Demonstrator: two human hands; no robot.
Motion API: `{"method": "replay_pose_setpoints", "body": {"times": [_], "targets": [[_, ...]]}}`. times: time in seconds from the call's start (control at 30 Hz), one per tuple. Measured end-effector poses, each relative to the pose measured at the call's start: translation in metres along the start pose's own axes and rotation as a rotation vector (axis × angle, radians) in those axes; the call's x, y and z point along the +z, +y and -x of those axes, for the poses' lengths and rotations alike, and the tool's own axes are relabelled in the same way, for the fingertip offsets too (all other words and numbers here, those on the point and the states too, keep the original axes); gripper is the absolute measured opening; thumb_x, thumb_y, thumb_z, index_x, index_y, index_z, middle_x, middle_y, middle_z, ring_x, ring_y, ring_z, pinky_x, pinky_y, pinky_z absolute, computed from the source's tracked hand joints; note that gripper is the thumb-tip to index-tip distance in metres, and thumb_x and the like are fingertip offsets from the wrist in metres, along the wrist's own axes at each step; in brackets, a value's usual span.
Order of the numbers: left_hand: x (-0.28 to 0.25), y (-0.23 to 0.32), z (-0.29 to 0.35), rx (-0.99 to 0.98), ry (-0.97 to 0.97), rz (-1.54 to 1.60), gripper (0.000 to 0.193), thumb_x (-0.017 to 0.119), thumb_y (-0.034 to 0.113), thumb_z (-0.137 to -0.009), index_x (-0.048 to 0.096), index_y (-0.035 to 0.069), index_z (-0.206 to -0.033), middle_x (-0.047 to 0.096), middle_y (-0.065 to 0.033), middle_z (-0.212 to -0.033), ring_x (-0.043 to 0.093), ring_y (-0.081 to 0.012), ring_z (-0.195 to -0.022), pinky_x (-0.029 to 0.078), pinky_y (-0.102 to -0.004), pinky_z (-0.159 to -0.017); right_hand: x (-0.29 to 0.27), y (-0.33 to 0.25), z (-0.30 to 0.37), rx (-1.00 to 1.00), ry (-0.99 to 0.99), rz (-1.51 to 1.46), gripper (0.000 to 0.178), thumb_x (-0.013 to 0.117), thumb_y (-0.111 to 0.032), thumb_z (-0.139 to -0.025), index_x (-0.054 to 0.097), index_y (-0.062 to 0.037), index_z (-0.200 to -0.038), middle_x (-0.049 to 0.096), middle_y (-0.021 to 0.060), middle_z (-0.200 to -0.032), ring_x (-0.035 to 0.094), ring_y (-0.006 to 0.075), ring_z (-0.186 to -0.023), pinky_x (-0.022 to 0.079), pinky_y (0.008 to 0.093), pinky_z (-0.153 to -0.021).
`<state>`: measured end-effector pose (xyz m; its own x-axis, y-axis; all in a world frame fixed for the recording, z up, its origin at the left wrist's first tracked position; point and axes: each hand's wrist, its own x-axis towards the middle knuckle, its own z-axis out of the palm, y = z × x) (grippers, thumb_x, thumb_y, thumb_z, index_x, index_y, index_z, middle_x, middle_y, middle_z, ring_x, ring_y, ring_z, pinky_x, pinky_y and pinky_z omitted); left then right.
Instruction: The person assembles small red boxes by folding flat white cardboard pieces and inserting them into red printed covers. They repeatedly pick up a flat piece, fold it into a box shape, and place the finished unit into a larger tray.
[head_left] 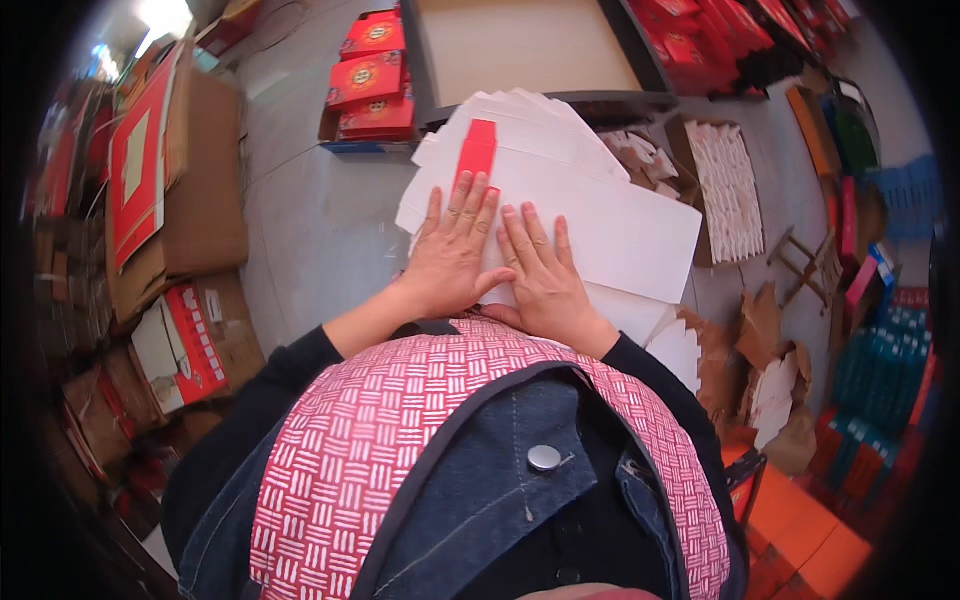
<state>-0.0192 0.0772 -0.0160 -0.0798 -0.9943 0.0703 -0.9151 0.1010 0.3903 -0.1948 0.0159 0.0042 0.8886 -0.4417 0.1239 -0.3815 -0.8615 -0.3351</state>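
Both my hands lie flat, side by side, on a fanned stack of white cardboard sheets [630,220] in front of me. My left hand [452,245] has its fingers stretched away from me, their tips on the lower end of a red cardboard flap [478,148]. To its right, my right hand [543,270] presses on the white card with fingers a little spread. The two thumbs come close together near my apron [480,365]. Neither hand grips anything. What lies under the palms is hidden.
Beyond the stack stands a dark-edged tray [655,100]; red printed boxes [365,80] are piled left of it. A carton of white folded pieces [727,190] is at the right. Large brown cartons [205,180] stand at the left, orange boxes [805,530] at the lower right.
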Motion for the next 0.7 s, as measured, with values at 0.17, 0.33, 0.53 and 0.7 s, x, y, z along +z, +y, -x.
{"method": "replay_pose_setpoints", "body": {"times": [0.17,0.33,0.53,0.7], "targets": [[-0.004,-0.011,0.006,0.029,0.257,0.290,0.079,0.070,0.017,-0.080,0.027,-0.003,-0.143,0.022,-0.0255,-0.151,0.016,-0.0401,-0.143,0.015,-0.0477,-0.116,-0.052,0.042,0.030,0.249,0.470,-0.149,0.045,0.068,-0.020,-0.082,0.058,0.0022,-0.120,0.051,0.0193,-0.131,0.045,0.0346,-0.126,0.034,0.0444,-0.105],[-0.011,0.005,-0.008,-0.144,0.380,0.688,0.076,0.061,0.003,-0.080,0.022,-0.003,-0.145,0.027,-0.0219,-0.150,0.026,-0.0345,-0.140,0.022,-0.0391,-0.114,-0.078,0.089,0.089,0.751,0.635,0.084,0.044,0.063,-0.014,-0.084,0.054,0.0077,-0.121,0.054,0.0225,-0.126,0.050,0.0372,-0.116,0.039,0.0421,-0.100],[-0.015,0.008,-0.012,-0.123,0.250,0.666,0.078,0.053,-0.004,-0.080,0.016,0.001,-0.149,0.024,-0.0169,-0.152,0.026,-0.0269,-0.141,0.020,-0.0358,-0.114,-0.047,0.078,0.094,0.924,0.592,-0.170,0.054,0.062,-0.015,-0.085,0.045,0.0126,-0.128,0.051,0.0285,-0.126,0.050,0.0413,-0.117,0.040,0.0425,-0.099],[-0.014,0.011,-0.010,-0.103,0.244,0.727,0.077,0.052,-0.005,-0.080,0.017,0.001,-0.149,0.025,-0.0168,-0.152,0.026,-0.0268,-0.141,0.019,-0.0356,-0.115,-0.051,0.056,0.085,0.844,0.533,-0.078,0.057,0.062,-0.012,-0.085,0.040,0.0143,-0.131,0.051,0.0294,-0.126,0.050,0.0413,-0.117,0.041,0.0424,-0.099]]}}
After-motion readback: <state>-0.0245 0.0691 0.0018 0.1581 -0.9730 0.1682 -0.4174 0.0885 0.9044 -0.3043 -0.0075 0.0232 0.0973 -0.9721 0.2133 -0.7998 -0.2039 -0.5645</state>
